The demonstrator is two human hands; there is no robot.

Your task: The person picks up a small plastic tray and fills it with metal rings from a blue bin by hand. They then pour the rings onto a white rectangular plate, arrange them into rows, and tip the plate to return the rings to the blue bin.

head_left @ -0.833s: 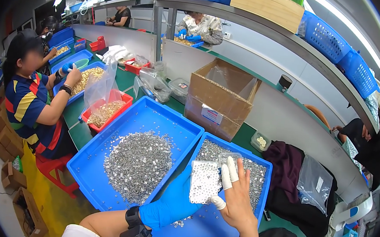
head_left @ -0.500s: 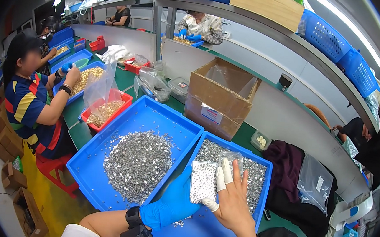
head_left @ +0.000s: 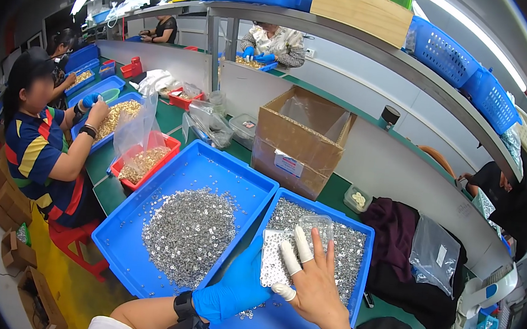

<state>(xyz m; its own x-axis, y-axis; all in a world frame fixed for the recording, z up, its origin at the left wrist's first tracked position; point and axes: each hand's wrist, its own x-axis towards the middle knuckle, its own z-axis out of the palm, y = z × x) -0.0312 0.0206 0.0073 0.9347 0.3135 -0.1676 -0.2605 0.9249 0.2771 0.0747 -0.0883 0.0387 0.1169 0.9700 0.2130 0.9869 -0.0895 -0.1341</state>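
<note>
The left hand (head_left: 235, 289), in a blue glove, grips the lower left edge of a small clear plastic tray (head_left: 280, 258) studded with tiny metal parts, holding it above the right blue bin (head_left: 366, 250). The right hand (head_left: 312, 283), bare but for white finger cots (head_left: 301, 244) on the thumb and two fingers, lies spread open against the tray's right side, its fingers flat on the surface and not closed around it. Loose silver parts (head_left: 349, 261) fill the bin beneath. Just to the left, a larger blue bin (head_left: 206, 165) holds a heap of the same silver parts (head_left: 190, 233). Both bins sit on the green counter (head_left: 337, 190), with a cardboard box (head_left: 300, 143) behind them. Farther left, a seated person in a striped shirt (head_left: 36, 149) works at another bin.
</note>
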